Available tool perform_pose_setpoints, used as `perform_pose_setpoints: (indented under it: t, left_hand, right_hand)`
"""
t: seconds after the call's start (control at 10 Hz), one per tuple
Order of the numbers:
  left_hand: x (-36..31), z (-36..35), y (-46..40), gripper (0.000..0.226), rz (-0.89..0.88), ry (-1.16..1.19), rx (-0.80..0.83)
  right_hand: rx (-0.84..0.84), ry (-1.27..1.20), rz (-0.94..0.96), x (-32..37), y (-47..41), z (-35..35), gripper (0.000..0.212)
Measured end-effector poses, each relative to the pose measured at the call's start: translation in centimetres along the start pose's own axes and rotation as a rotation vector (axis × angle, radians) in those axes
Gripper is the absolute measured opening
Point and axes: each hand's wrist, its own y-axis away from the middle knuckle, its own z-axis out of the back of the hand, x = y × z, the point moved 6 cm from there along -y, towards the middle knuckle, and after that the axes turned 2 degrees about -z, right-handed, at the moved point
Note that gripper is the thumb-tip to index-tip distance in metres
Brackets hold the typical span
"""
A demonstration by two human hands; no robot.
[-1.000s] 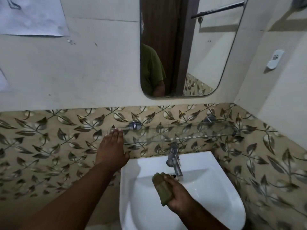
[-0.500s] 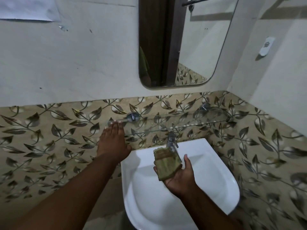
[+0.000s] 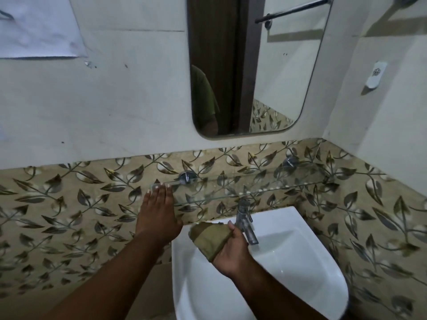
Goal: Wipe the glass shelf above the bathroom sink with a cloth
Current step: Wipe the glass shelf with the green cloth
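seemingly at the outset, i see my left hand [image 3: 159, 215] spread flat, fingers on the left end of the clear glass wall shelf [image 3: 242, 189], while my right hand [image 3: 233, 252] clutches the folded olive-green cloth [image 3: 209, 239] above the white ceramic sink [image 3: 300, 262], below the shelf, wiping not yet begun.

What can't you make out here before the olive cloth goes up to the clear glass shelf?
Head view only:
- Clear glass shelf: dust or smears are unreadable; it is transparent over patterned leaf tiles.
- Shelf's left end: covered by the flat left hand.
- Olive-green folded cloth: wet or dry can't be told; the right hand hides its lower part.
- White ceramic sink: drain not visible; front cut off by the bottom edge.
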Motion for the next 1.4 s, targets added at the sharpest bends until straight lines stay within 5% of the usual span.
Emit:
perform_pose_setpoints:
  t: [0.2,0.5,0.8,1.0,1.1,1.2,1.4]
  left_hand:
    - [0.3,0.7,-0.9,0.106,-0.063,-0.039,0.135]
    - [0.4,1.2,-0.8,0.118,-0.021,0.071,0.116]
    - [0.5,1.2,-1.0,0.122,-0.067,0.119,0.127]
    - [0.7,0.7,-1.0,0.116,-0.06,0.101,0.109]
    - [0.7,0.7,-1.0,0.117,-0.056,0.098,0.107]
    - [0.6,0.9,-0.9,0.121,-0.058,0.091,0.099]
    - [0.7,0.8,-1.0,0.116,-0.053,0.088,0.097]
  right_hand:
    - [0.07,-0.185,0.003,-1.4,-2.7,-7.5,0.104]
    - [-0.022,-0.186,-0.088,-3.2,-5.2,-12.6,0.097]
    - [-0.072,-0.086,-0.029,-0.1,-4.6,-9.9,0.1]
    - [-0.054,1.183,0.283,2.1,-5.1,-11.9,0.059]
    - [-0.275,1.353,0.423,3.6,-4.7,-11.5,0.063]
    - [0.018,0.218,0.089,1.9,-4.8,-9.9,0.078]
    - [0.05,-0.373,0.065,3.1,-4.5,-10.3,0.082]
